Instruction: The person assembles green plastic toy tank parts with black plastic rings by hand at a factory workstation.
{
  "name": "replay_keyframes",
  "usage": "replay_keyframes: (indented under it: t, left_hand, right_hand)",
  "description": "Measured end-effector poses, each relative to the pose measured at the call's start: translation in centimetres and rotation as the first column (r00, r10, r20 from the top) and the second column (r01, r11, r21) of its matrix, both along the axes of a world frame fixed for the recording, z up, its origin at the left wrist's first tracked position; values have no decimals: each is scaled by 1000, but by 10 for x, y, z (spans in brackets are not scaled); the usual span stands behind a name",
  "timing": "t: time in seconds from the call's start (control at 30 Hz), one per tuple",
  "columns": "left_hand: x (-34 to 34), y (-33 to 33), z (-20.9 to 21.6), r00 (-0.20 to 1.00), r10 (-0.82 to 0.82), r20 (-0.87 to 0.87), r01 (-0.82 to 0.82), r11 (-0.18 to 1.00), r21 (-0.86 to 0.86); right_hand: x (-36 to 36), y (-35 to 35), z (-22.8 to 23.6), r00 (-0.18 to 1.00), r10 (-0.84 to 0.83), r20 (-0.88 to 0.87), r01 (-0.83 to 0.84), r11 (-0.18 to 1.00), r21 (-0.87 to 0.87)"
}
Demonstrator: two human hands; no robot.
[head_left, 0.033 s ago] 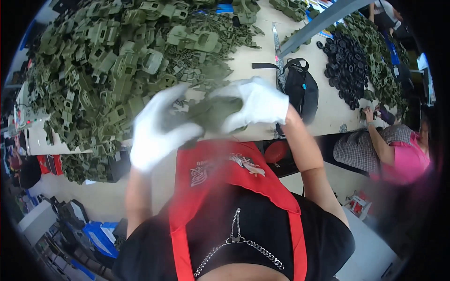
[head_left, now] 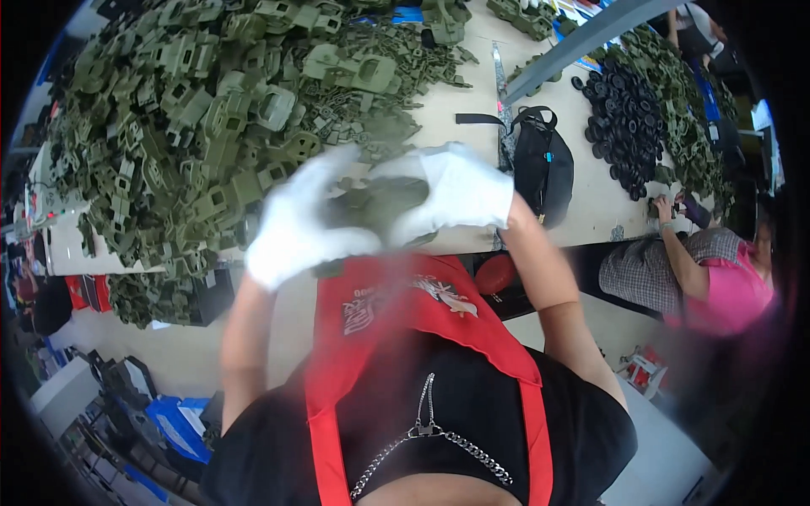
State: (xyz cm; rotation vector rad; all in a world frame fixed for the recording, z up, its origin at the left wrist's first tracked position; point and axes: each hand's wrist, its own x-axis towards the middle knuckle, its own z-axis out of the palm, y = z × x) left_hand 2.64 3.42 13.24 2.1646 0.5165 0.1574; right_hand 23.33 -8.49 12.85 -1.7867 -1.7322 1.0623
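Note:
Between my two white-gloved hands, just over the table's near edge, is an olive-green plastic part [head_left: 380, 205]. It is smeared by motion; its shape resembles a toy vehicle body like those in the pile. My right hand [head_left: 460, 190] grips its right side, fingers wrapped over it. My left hand [head_left: 308, 219] curves around the left side, thumb and fingers apart in a C shape; whether it touches the part is blurred. A big heap of green toy vehicle parts [head_left: 194, 110] lies beyond and to the left, with smaller green pieces [head_left: 363, 110] at its right edge.
A black bag [head_left: 540, 160] lies on the table right of my hands. Farther right is a pile of black toy wheels [head_left: 623, 118] beside more green parts [head_left: 688, 126]. A grey metal bar [head_left: 582, 51] slants overhead. A person in pink [head_left: 730, 291] works at the right.
My left hand has shifted slightly right, nearer the green part. My right hand has moved a little left. The part has turned slightly between them.

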Motion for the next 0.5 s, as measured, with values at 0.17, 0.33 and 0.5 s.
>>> replay_keyframes:
  t: [0.17,0.33,0.5]
  left_hand:
    - [-8,-31,-58,992,-20,-123,-60,788,-612]
    - [-6,-38,-50,993,11,-118,-83,775,-627]
    - [-9,-36,-46,991,102,-92,-137,663,-736]
  right_hand:
    - [1,-13,-34,892,-42,-449,54,998,14]
    - [-28,-17,-17,789,-339,-512,272,940,-204]
    - [-29,-10,-29,825,-311,-471,276,950,-144]
